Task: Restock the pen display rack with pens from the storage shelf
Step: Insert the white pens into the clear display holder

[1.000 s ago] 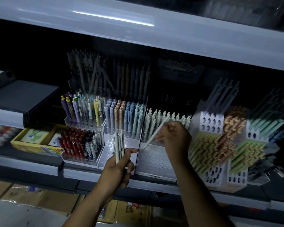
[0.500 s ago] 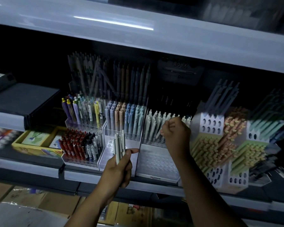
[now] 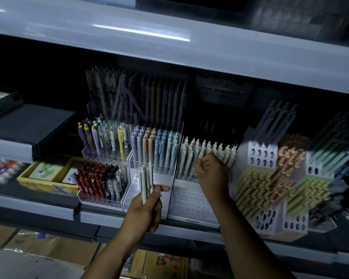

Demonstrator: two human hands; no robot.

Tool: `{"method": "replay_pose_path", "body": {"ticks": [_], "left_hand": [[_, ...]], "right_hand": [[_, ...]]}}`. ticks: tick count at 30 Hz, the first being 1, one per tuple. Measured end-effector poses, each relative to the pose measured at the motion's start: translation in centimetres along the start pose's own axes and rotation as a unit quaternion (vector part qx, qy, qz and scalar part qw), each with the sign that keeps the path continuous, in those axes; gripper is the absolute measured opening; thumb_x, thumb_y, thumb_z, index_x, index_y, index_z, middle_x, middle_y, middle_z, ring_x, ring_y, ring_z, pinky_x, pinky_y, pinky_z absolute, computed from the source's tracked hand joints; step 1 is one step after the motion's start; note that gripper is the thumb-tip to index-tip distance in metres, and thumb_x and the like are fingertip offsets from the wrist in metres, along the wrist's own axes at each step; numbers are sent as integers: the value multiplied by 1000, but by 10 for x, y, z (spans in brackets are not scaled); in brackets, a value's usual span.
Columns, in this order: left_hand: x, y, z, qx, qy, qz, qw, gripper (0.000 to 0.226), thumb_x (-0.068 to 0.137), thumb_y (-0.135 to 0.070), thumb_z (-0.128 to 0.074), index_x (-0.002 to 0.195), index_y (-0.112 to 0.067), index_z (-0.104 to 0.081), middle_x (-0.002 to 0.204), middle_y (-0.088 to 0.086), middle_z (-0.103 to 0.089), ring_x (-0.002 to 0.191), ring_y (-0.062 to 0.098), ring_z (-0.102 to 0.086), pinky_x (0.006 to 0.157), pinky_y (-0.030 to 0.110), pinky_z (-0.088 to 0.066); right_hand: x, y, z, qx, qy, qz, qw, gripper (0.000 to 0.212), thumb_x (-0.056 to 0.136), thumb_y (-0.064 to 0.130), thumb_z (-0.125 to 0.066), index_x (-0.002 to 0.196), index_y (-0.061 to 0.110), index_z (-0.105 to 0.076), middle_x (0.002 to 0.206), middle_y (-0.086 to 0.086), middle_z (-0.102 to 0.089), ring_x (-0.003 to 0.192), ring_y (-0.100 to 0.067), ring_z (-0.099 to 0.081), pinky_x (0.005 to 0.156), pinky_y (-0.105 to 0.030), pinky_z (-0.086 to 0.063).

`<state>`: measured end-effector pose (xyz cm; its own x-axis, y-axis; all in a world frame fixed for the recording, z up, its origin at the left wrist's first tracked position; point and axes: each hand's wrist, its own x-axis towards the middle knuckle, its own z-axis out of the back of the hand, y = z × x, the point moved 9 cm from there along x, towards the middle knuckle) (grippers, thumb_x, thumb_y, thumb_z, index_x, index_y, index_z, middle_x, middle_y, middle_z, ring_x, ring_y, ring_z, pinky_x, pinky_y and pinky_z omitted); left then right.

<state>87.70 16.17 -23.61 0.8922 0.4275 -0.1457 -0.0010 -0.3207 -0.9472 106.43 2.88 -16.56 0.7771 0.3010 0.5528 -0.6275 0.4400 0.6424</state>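
While the left hand [image 3: 144, 206] grips a small upright bundle of pale grey-green pens [image 3: 146, 182] in front of the clear acrylic stepped display rack [image 3: 191, 200], the right hand [image 3: 211, 172] is curled closed against the row of pale pens [image 3: 208, 153] standing in the rack's upper tier. Whether its fingers pinch a pen cannot be told. The rack's perforated lower tier lies just below that hand.

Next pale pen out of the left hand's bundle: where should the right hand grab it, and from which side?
Pinch its upper barrel near the top, from above: the pale pens stand upright, their tops clear above the left hand, whose grip covers the lower ends.
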Motion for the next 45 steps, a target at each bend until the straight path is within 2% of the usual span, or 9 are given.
{"method": "replay_pose_path", "body": {"ticks": [5, 10, 14, 22, 30, 33, 37, 40, 45], "left_hand": [[2, 1, 2, 3, -6, 4, 1000, 28, 107, -34, -49, 109, -20, -73, 61, 0, -31, 47, 18, -22, 48, 29, -21], [2, 4, -1, 9, -2, 8, 1000, 28, 107, -35, -49, 108, -22, -74, 62, 2, -30, 46, 18, -23, 47, 27, -24], [3, 1, -2, 17, -6, 3, 1000, 28, 107, -36, -49, 106, -23, -74, 61, 2, -29, 45, 18, -23, 47, 28, -23], [2, -1, -2, 28, -12, -1, 1000, 30, 106, -33, -49, 115, -12, -69, 60, 1, -31, 46, 16, -26, 47, 28, -24], [1, -1, -5, 17, -9, 2, 1000, 32, 107, -35, -47, 117, -14, -69, 61, 0, -28, 46, 16, -25, 49, 31, -20], [1, 0, -11, 25, 0, 11, 1000, 31, 106, -38, -48, 113, -22, -74, 60, 0, -28, 45, 17, -25, 49, 30, -21], [-4, 3, -21, 42, 15, 35, 998, 44, 105, -37, -50, 66, -24, -63, 55, 0, -30, 44, 16, -26, 48, 29, -21], [-6, 4, -23, 68, 20, 37, 997, 46, 105, -37, -51, 68, -12, -42, 51, 2, -33, 41, 16, -27, 47, 28, -23], [-7, 6, -22, 83, 28, 39, 995, 46, 102, -41, -53, 71, -7, -46, 48, 6, -35, 38, 17, -27, 46, 27, -23]], "right_hand": [[1, -8, -9, 18, 19, -37, 999, 33, 95, 35, -53, 70, 14, -46, 59, -3, -56, 56, -24, -65, 52, -44, -55], [2, 9, -4, -81, 33, 20, 996, 33, 87, 7, -69, 69, 16, -43, 58, 3, -48, 53, -18, -51, 51, -27, -42], [3, 10, -9, -90, 42, 25, 995, 35, 85, 4, -68, 69, 16, -39, 59, 4, -39, 53, -20, -44, 54, -26, -32], [2, 0, -9, -88, 67, -4, 994, 30, 94, 16, -69, 71, 9, -52, 58, -6, -56, 53, -19, -56, 53, -32, -49], [-40, 23, -17, 132, 178, -142, 965, 8, 97, 12, -67, 94, 9, -60, 73, -7, -65, 50, -24, -66, 50, -50, -58], [-53, 45, -24, 187, 221, -152, 945, 9, 97, 16, -67, 92, 10, -65, 63, -7, -66, 47, -27, -63, 47, -41, -56], [-57, 61, -24, 208, 221, -122, 945, 10, 97, 26, -69, 93, 17, -69, 77, 3, -69, 55, -16, -64, 51, -32, -51], [-60, 67, -28, 203, 239, -98, 944, 5, 93, 29, -73, 90, 25, -70, 82, 6, -70, 69, -10, -67, 60, -32, -53], [-61, 58, -22, 221, 230, -127, 939, 11, 96, 16, -69, 85, 15, -69, 73, 1, -69, 51, -12, -62, 47, -23, -45]]}}
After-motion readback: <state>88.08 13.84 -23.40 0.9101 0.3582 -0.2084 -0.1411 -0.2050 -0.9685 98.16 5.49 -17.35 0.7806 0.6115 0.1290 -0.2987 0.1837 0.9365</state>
